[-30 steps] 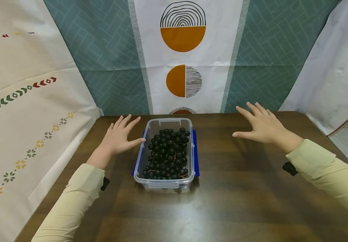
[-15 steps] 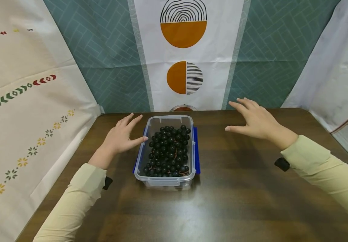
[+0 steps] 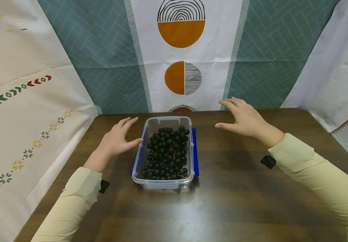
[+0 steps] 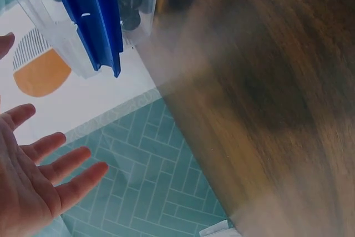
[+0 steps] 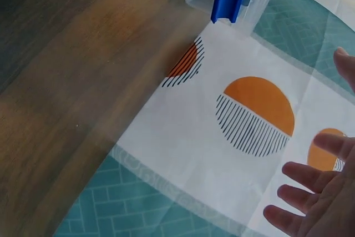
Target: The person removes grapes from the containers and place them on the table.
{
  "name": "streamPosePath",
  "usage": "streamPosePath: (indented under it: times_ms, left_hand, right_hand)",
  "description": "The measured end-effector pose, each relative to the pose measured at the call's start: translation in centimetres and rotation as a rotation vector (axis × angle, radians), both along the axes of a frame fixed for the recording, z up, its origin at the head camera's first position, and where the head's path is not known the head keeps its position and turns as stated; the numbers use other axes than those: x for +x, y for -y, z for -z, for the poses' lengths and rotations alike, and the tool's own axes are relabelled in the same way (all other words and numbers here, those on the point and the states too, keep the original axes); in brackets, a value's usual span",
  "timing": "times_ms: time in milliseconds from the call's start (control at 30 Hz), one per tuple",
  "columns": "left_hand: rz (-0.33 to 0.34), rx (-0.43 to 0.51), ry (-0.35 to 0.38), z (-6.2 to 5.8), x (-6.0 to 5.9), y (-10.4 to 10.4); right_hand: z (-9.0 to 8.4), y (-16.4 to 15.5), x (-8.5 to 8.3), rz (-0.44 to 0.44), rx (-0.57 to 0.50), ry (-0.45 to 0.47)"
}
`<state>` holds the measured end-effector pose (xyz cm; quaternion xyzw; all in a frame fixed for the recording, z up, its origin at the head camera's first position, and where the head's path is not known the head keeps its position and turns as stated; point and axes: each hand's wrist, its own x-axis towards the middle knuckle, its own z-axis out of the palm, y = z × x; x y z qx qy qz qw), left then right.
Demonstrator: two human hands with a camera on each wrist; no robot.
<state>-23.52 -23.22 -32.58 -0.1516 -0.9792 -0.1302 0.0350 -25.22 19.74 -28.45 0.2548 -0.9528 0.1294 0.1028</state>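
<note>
A clear plastic container [image 3: 154, 185] with blue side clips [image 3: 196, 153] stands on the table, its top uncovered. Dark grapes [image 3: 168, 151] on brown stems fill much of it. Just left of the container is my left hand [image 3: 113, 139], fingers spread and thumb reaching toward the rim; whether the thumb touches it I cannot tell. In the left wrist view, the left palm and fingers [image 4: 83, 184] hold nothing, near a blue clip [image 4: 91, 20]. My right hand [image 3: 246, 119] hovers to the right, apart from the container, with loosely extended fingers and nothing in it.
A dark brown wooden table [image 3: 237, 201] lies beneath both hands. Behind its far edge hangs a teal and white patterned cloth [image 3: 210, 80]. A cream embroidered cloth [image 3: 26, 127] borders the left side, a pale cloth [image 3: 334, 84] the right.
My right hand has moved left, nearer the container. The left hand stays almost in place beside it. The container and grapes have not moved on the table; the head view shifted slightly.
</note>
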Motion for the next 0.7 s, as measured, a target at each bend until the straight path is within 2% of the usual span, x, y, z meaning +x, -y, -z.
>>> streamPosePath:
  times_ms: [333,700]
  left_hand:
    - [-0.002,0.064,0.042,-0.2,0.1,0.0]
    - [0.03,0.137,0.1,0.3,0.1,0.0]
  right_hand:
    - [-0.6,1.1,0.0,-0.009,-0.029,0.068]
    - [-0.6,2.9,-0.1,-0.024,-0.065,0.141]
